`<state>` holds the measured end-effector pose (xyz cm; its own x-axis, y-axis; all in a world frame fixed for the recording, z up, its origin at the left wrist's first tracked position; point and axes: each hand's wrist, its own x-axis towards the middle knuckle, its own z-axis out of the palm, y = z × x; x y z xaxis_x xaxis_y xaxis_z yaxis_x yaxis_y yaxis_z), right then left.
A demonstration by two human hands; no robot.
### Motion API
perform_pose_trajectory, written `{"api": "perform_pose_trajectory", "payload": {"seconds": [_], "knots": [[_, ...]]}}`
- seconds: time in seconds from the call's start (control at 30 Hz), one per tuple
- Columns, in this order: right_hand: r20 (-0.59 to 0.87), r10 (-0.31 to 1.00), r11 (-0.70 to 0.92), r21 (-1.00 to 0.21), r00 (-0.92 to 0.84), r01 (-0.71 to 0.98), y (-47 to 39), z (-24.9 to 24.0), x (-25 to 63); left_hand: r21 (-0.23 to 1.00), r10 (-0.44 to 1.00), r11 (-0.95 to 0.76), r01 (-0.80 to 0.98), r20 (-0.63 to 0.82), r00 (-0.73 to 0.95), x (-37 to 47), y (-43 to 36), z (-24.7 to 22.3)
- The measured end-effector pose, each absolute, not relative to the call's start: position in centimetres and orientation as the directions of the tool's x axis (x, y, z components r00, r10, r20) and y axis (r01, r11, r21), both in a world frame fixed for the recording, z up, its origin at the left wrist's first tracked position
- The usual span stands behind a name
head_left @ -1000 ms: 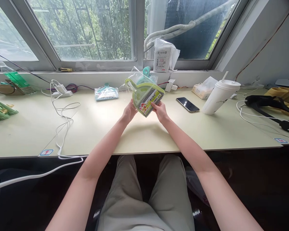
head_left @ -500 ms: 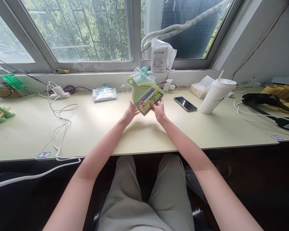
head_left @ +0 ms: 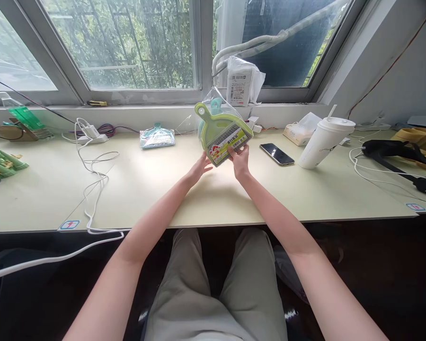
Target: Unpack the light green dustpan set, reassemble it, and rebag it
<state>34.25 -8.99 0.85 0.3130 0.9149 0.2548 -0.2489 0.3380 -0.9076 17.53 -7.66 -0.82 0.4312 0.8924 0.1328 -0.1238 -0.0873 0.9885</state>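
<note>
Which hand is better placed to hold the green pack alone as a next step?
Probably the right hand: its thumb lies on the label of the green pack, near the lower right edge. The left hand is at the lower left, fingers extended, so its hold looks weaker.

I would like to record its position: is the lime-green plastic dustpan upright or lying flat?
Upright, but tilted: the dustpan has its handle up and leftward, label showing; the right hand grips it.

1 teal item partly hidden behind green dustpan; white pkg txt too small.
</note>
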Motion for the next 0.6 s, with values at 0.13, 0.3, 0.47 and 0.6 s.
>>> {"api": "perform_pose_trajectory", "payload": {"seconds": [0.13, 0.3, 0.47, 0.6], "knots": [[0.277, 0.924, 0.344, -0.902, 0.263, -0.26, -8.6, 0.3, 34.2, 0.959, 0.91, -0.138, -0.248, 0.222, 0.35, 17.4, -8.0, -0.4], [0.315, 0.923, 0.37, -0.884, 0.221, -0.285, -7.7, -0.5, 34.4, 0.96, 0.93, -0.145, -0.238, 0.215, 0.297, 17.3, -8.0, -0.5], [0.344, 0.91, 0.403, -0.861, 0.231, -0.309, -7.4, -0.1, 35.1, 0.987, 0.876, -0.071, -0.142, 0.13, 0.464, 17.7, -7.9, -1.0], [0.354, 0.906, 0.415, -0.848, 0.23, -0.33, -7.5, 0.0, 35.1, 0.985, 0.877, -0.098, -0.145, 0.154, 0.455, 17.7, -8.1, -1.0]]}}
